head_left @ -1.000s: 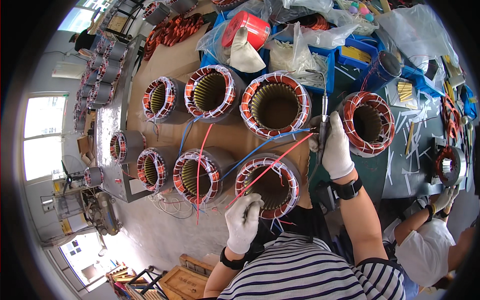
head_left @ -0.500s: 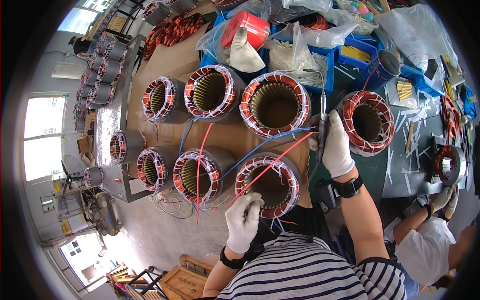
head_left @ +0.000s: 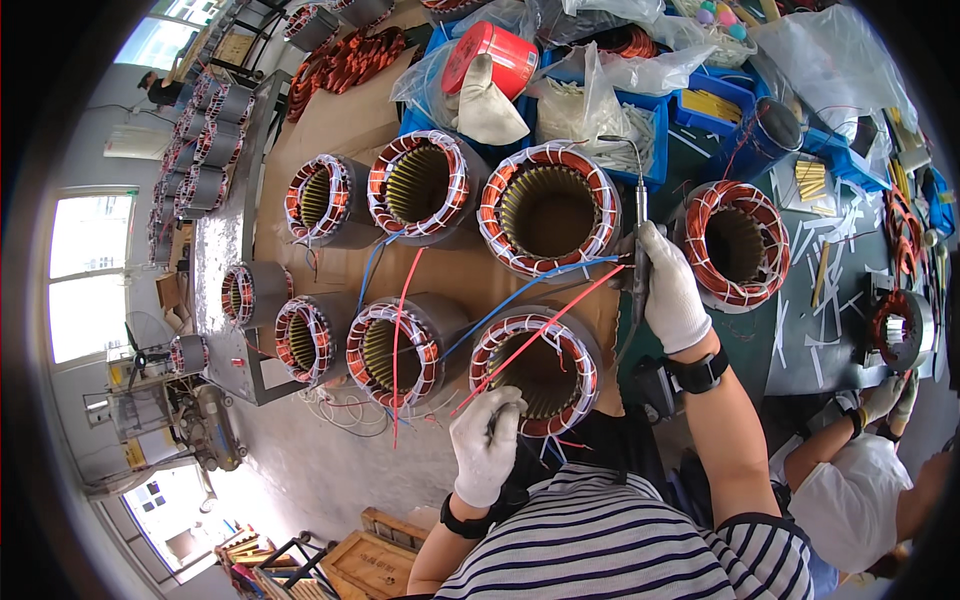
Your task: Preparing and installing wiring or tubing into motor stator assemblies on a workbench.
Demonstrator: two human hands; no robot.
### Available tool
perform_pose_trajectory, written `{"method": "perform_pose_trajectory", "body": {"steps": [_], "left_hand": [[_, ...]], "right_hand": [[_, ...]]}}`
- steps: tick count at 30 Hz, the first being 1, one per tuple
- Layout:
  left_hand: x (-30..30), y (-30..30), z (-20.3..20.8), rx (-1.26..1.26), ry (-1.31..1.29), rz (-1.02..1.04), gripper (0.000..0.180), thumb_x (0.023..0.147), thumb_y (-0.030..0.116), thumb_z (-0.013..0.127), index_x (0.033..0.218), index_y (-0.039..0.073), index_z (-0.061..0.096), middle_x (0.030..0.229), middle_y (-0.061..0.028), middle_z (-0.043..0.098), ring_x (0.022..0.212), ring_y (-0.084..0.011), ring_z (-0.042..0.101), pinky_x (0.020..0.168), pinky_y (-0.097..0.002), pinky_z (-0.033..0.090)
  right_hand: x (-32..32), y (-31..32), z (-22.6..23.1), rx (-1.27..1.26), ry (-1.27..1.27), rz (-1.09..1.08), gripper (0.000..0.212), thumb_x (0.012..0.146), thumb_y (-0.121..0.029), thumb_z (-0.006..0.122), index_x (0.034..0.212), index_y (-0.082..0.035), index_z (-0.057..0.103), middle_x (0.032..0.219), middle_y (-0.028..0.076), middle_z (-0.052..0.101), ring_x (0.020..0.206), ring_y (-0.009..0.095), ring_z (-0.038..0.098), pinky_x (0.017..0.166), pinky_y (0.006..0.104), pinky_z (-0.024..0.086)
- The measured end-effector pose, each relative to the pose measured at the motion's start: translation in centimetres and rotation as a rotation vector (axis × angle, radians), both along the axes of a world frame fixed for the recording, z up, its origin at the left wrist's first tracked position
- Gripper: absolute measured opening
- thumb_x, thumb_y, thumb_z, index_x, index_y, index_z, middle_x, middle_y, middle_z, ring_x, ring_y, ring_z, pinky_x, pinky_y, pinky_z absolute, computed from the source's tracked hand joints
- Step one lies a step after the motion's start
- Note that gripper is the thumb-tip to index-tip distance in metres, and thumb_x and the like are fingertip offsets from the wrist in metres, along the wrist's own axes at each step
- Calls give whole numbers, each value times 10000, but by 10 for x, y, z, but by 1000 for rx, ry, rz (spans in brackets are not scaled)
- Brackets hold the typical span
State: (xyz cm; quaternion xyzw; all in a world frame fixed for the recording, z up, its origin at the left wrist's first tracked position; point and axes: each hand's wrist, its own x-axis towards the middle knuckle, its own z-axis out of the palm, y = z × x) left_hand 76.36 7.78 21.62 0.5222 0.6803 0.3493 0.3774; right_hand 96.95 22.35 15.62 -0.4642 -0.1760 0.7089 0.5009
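Note:
My right hand (head_left: 672,290), in a white glove, is closed around a slim metal tool (head_left: 641,215) with a bent tip and a cable at its lower end. The ends of a blue sleeved lead (head_left: 540,283) and a red sleeved lead (head_left: 548,327) meet beside the tool; its exact contact with them is hidden. My left hand (head_left: 485,440), also gloved, is closed next to the red lead's lower end, in front of the nearest stator (head_left: 590,372). What its fingers hold is unclear. Another stator (head_left: 737,245) with orange-red windings stands right of my right hand.
Several more wound stators (head_left: 418,187) stand in rows to the left on brown cardboard (head_left: 350,110). Blue bins (head_left: 655,150), plastic bags and a red can (head_left: 492,58) with a glove lie at the back. At right, a co-worker's gloved hands (head_left: 890,398) are near another stator (head_left: 905,330).
My right hand has shifted slightly left, carrying the tool, whose bent tip is now a little further left. My left hand and the stators near it stay in place.

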Motion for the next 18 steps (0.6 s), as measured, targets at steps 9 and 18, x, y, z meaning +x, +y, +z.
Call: {"method": "perform_pose_trajectory", "body": {"steps": [9,18], "left_hand": [[1,0,-2,18,6,13,141,802,-39,518,914,-34,603,749,-92,633,661,-122,598,618,-231,469],[1,0,-1,12,19,17,137,803,-33,514,905,-31,604,744,-95,633,666,-131,602,627,-238,473]], "right_hand": [[2,2,8,0,12,51,289,918,-324,504,969,-44,561,819,41,592,715,119,576,671,271,506],[3,1,9,-14,12,40,284,914,-318,512,969,-45,565,806,35,595,701,112,571,660,265,501]]}}
